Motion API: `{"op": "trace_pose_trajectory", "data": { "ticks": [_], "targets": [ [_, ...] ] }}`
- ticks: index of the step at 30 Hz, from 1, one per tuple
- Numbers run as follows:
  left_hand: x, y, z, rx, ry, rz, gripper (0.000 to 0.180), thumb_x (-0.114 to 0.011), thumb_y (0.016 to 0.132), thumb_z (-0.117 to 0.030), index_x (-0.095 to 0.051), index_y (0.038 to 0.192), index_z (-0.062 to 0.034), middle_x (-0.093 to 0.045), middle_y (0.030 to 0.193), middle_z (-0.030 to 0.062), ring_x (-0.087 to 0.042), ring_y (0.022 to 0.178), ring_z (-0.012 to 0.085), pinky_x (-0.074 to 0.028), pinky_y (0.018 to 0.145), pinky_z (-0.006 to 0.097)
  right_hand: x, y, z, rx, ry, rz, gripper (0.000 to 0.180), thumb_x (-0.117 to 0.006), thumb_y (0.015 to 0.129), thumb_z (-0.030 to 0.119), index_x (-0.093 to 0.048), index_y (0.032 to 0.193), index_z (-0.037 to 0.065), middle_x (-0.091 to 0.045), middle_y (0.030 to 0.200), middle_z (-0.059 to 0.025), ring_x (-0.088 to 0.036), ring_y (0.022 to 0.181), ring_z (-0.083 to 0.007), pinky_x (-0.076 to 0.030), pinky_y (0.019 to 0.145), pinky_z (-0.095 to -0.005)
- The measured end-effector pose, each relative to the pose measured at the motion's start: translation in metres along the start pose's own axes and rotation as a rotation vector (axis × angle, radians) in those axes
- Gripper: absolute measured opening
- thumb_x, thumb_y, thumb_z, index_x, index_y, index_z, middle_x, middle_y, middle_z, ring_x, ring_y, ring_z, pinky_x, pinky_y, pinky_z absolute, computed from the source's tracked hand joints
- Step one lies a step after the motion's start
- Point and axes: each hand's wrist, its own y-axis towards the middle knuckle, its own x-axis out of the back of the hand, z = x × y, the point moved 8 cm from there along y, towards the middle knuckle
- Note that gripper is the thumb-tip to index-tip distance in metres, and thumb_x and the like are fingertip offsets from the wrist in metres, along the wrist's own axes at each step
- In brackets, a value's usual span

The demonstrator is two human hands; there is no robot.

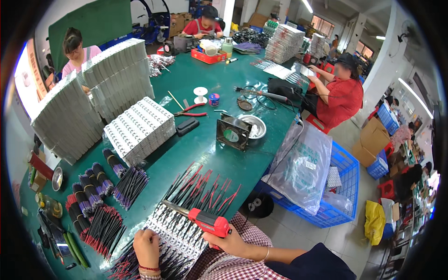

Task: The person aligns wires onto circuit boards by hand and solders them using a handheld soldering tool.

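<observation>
My right hand (227, 242) grips a red soldering iron (205, 219) whose metal tip points left over a panel of small circuit boards (175, 234) at the table's near edge. My left hand (146, 247) rests closed on the panel's left side, pressing it down. Red and black wires (205, 185) fan out from the panel across the green table (205, 84). Bundles of black wires with purple and red ends (95, 198) lie to the left of my left hand.
Tall stacks of board panels (119, 77) fill the table's left. A small black fan (232, 133), a metal bowl (254, 125), red pliers (190, 111) and a solder spool (200, 93) sit mid-table. A person in red (343, 95) works at right; blue crates (336, 186) stand on the floor.
</observation>
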Motion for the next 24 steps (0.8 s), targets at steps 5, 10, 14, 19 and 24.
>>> {"op": "trace_pose_trajectory", "data": {
  "ticks": [5, 10, 14, 19, 24],
  "targets": [
    [-0.004, -0.006, 0.021, 0.089, -0.002, -0.020, 0.010, -0.062, 0.071, -0.001, -0.053, 0.067, -0.0010, -0.050, 0.070, 0.0160, -0.052, 0.068, 0.0356, -0.040, 0.059, 0.044, -0.007, 0.003, -0.003, -0.022, -0.074, 0.023, 0.023, -0.069, 0.086, 0.025, -0.060, 0.088, 0.004, -0.057, 0.066, 0.0022, -0.052, 0.059, -0.0052, -0.042, 0.056, -0.0231],
    [-0.003, 0.004, 0.017, 0.069, -0.070, -0.091, 0.009, -0.059, 0.075, 0.001, -0.051, 0.074, 0.0000, -0.049, 0.074, 0.0194, -0.050, 0.068, 0.0401, -0.040, 0.059, 0.045, 0.009, 0.002, -0.021, -0.110, -0.170, 0.043, 0.018, -0.068, 0.088, 0.019, -0.063, 0.091, 0.002, -0.062, 0.073, 0.0003, -0.058, 0.066, -0.0069, -0.047, 0.059, -0.0234],
    [-0.001, 0.012, 0.014, 0.100, -0.201, -0.123, 0.008, -0.060, 0.075, 0.001, -0.052, 0.077, -0.0015, -0.052, 0.075, 0.0163, -0.055, 0.072, 0.0367, -0.045, 0.061, 0.043, 0.015, 0.002, 0.003, 0.048, -0.112, -0.013, 0.027, -0.055, 0.095, 0.024, -0.059, 0.101, -0.002, -0.059, 0.069, -0.0061, -0.057, 0.063, -0.0110, -0.047, 0.057, -0.0253],
    [-0.003, -0.001, 0.024, 0.146, -0.167, -0.133, 0.008, -0.061, 0.075, 0.001, -0.053, 0.077, -0.0020, -0.052, 0.073, 0.0137, -0.055, 0.069, 0.0340, -0.045, 0.059, 0.041, 0.027, 0.035, 0.106, 0.581, 0.058, -0.171, 0.041, -0.048, 0.097, 0.032, -0.047, 0.122, 0.000, -0.046, 0.061, -0.0029, -0.044, 0.050, -0.0111, -0.042, 0.050, -0.0277],
    [0.000, -0.001, 0.015, 0.123, -0.149, -0.130, 0.010, -0.062, 0.075, 0.001, -0.053, 0.075, -0.0016, -0.050, 0.071, 0.0132, -0.053, 0.067, 0.0323, -0.043, 0.058, 0.039, 0.058, 0.057, 0.230, 0.920, -0.022, -0.346, 0.039, -0.051, 0.096, 0.029, -0.047, 0.123, 0.000, -0.042, 0.063, -0.0028, -0.041, 0.055, -0.0096, -0.037, 0.055, -0.0270]
  ]
}}
